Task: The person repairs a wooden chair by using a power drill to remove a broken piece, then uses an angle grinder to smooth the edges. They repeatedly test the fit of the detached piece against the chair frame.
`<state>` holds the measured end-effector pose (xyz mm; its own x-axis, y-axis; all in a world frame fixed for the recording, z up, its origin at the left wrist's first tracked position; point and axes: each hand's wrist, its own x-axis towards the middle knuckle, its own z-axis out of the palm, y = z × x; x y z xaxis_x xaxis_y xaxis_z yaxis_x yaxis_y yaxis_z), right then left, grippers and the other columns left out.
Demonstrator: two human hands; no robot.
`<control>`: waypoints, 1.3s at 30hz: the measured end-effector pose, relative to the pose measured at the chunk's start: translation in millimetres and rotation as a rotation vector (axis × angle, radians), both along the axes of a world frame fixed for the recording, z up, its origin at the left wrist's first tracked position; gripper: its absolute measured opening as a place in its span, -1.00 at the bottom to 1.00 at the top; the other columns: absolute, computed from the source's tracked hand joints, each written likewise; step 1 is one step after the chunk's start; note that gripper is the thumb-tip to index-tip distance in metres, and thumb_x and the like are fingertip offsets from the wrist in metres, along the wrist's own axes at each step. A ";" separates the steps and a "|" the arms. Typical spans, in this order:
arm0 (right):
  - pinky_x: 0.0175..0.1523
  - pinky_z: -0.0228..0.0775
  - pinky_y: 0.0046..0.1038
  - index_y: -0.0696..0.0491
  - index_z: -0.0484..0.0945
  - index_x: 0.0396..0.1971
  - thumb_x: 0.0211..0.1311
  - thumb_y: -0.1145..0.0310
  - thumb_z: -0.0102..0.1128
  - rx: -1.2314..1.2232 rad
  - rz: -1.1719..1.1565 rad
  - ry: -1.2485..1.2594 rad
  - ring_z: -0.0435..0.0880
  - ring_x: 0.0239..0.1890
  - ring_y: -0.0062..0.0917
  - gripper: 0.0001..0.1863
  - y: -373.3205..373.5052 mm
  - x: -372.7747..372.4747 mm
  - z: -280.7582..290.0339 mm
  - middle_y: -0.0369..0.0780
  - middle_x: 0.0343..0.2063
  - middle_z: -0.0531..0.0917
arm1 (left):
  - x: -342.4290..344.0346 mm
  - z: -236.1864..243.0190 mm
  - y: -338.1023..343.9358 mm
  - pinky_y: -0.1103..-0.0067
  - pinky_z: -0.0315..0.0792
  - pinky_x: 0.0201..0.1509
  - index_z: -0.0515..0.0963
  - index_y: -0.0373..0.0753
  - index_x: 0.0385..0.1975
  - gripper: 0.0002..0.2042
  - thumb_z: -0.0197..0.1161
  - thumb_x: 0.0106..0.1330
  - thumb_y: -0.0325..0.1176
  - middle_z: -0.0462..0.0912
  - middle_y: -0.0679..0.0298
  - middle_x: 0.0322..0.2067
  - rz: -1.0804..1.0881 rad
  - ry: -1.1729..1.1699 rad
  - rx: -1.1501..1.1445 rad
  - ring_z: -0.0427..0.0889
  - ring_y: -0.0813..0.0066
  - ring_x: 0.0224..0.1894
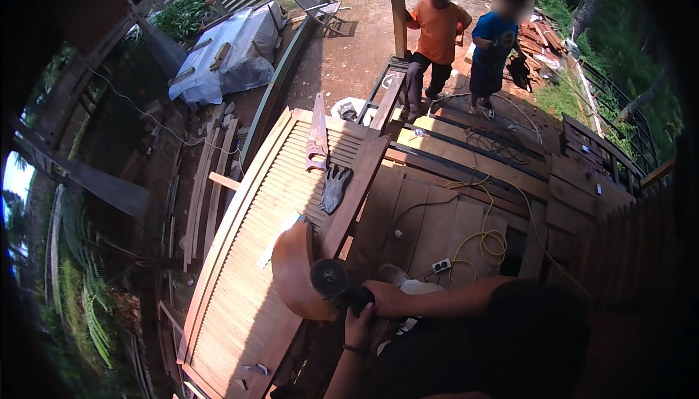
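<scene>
A dark angle grinder (348,291) with a round disc faces a curved piece of brown wood (293,271) at the near edge of a slatted wooden panel (233,282). My right hand (387,299) grips the grinder's body from the right. Just below it, my left hand (360,328), with a dark band at the wrist, is also closed around the tool. The disc is beside the wood; I cannot tell whether they touch. Farther up the panel lie a handsaw (317,140) and a grey work glove (336,189). A pale strip (274,242) lies partly behind the curved wood.
Two people, one in an orange shirt (438,31) and one in blue (495,42), stand beyond a wooden post (397,9). A yellow cord (484,246) loops over the boards near a power socket (441,265). Plastic sheeting (229,57) covers a stack at far left.
</scene>
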<state>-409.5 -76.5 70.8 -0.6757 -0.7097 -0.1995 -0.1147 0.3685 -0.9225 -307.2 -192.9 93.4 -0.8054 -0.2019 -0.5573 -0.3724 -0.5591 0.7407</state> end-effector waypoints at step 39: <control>-0.28 0.47 -0.48 0.15 0.58 -0.26 0.21 0.37 0.18 0.005 1.860 -0.442 0.61 -0.37 -0.52 -0.82 -158.4 104.4 25.9 -0.23 -0.39 0.62 | 130.0 -4.9 89.8 0.45 0.50 0.01 0.64 -0.22 -0.04 -0.61 0.42 0.12 -0.25 0.71 0.21 -0.16 1.065 -0.236 -0.501 0.66 0.41 -0.12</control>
<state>-305.1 -234.9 96.6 0.9201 -0.3717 -0.1236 -0.1021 0.0771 -0.9918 -177.2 -103.1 88.5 0.0090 -0.9409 -0.3384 -0.0541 -0.3384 0.9394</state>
